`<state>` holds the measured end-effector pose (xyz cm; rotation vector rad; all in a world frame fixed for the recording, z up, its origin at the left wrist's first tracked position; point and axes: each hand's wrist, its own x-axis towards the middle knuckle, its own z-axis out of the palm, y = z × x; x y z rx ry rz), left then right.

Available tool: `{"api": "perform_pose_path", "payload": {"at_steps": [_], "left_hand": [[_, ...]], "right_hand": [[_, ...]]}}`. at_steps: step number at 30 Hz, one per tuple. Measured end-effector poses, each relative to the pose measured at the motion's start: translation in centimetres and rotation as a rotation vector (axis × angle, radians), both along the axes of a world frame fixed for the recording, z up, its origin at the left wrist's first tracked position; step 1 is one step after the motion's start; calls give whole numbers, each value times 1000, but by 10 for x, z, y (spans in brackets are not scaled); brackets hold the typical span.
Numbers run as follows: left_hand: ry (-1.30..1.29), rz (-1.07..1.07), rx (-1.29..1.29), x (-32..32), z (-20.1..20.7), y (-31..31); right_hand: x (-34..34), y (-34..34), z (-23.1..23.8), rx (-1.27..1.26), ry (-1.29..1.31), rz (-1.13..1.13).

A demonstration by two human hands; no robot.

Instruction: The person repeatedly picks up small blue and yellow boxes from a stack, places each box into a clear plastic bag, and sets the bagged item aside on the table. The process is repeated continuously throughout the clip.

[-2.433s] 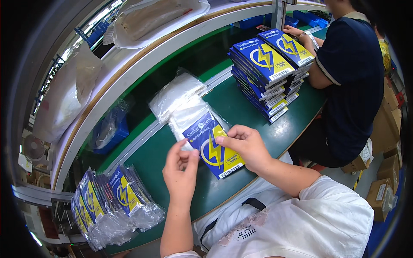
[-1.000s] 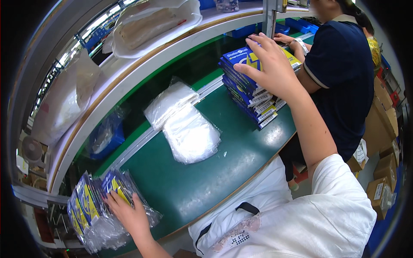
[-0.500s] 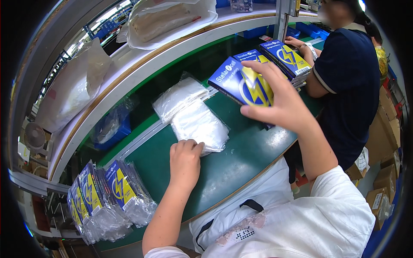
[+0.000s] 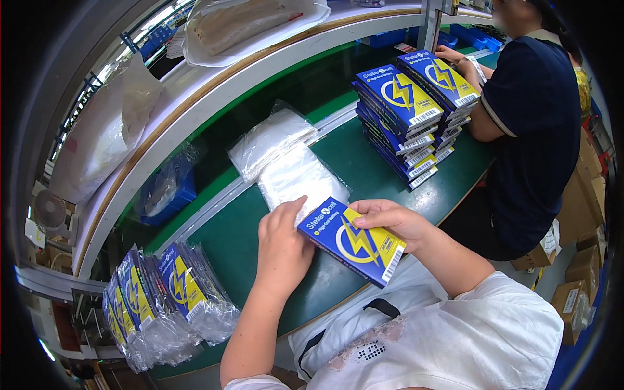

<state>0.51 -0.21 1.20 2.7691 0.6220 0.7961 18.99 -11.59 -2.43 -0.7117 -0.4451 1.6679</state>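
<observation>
My right hand grips a flat blue and yellow battery box by its right side, thumb on top. The box is tilted above the near edge of the table, its left corner close against my left hand. The fingers of that left hand are curled at the near edge of a pile of clear plastic bags, the index fingertip lying over the bags. What those fingers pinch, if anything, is hidden, as is the thumb. Stacks of the same boxes stand at the far right.
Bagged boxes lean in rows at the left on the green table. A blue bin sits under the white shelf, which carries wrapped bundles. A co-worker in a dark shirt is at the right. Cartons lie beyond.
My right hand has brought the box from beside the stacks down and left, close to my left hand. The left hand's fingers have shifted a little, with the index fingertip now raised.
</observation>
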Motion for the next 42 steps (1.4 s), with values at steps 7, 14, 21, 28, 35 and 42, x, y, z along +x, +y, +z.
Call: {"api": "perform_pose_path", "payload": {"at_steps": [7,14,21,28,35,42], "left_hand": [[66,-42,-74,0,-8,11],[-207,-9,-341,2,-9,10],[-338,267,-697,-9,-8,16],[-227,166,-587,-2,-4,1],[-511,97,-933,-5,-5,-5],[-891,-99,-1695,0,-12,-23]], "right_hand": [[3,-11,1,17,33,5],[-14,7,4,19,81,98],[-4,11,6,20,-25,17],[-28,10,-6,-9,-320,-335],[-46,10,6,-36,-322,-553],[-48,10,8,-4,-523,-332]]}}
